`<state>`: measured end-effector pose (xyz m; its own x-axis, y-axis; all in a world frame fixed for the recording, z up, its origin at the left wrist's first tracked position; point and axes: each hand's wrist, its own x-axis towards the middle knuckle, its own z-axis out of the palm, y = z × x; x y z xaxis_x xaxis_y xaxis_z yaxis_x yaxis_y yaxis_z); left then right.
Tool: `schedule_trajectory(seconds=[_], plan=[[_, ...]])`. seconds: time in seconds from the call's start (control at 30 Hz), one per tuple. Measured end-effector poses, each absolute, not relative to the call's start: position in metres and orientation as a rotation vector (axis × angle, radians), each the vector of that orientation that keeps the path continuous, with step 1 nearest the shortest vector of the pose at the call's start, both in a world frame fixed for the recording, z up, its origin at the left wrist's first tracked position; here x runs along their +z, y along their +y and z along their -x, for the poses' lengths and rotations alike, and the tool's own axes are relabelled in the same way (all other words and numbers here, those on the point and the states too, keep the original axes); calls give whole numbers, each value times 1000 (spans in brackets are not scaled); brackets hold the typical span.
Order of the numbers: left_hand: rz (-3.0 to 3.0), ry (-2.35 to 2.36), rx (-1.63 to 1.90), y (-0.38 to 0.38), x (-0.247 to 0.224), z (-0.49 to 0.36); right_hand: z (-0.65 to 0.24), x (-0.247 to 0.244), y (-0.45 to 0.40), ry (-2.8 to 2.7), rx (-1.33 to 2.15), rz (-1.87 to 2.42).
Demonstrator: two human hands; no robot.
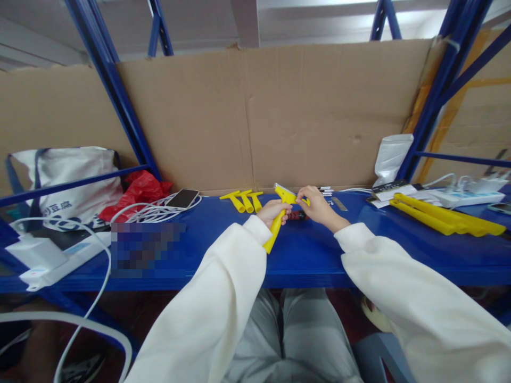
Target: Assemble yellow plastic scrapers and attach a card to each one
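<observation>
A yellow scraper (273, 238) with a thin metal edge on its wide head is held over the front of the blue table. My left hand (273, 211) is wrapped round its neck, with the handle sticking out below. Fingers pressed together, my right hand (315, 206) grips the right end of the scraper's head. Behind the hands lies a red and black tool handle (297, 215), partly covered. A flat metal strip (339, 204) rests right of my right hand. Several yellow T-shaped scraper parts (247, 202) lie by the cardboard at the back.
Several long yellow handles (447, 215) lie on the right, near a white power strip (471, 198). A phone (182, 199), coiled white cables (147, 213), a red plastic bag (139, 194) and a cloth bag (72, 181) occupy the left. Cardboard (319, 117) walls the back.
</observation>
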<state>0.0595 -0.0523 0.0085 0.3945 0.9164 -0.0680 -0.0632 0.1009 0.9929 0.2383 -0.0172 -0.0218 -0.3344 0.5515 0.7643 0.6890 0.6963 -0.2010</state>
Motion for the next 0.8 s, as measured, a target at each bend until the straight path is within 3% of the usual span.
schedule_trajectory(seconds=[0.5,0.8], plan=[[-1116,972,984,-47,11,-56,-237,-29,-27,-2226,-380,1054],[-1032,987,1052,-37,11,-49,-236,-27,-29,-2235,-249,1326]])
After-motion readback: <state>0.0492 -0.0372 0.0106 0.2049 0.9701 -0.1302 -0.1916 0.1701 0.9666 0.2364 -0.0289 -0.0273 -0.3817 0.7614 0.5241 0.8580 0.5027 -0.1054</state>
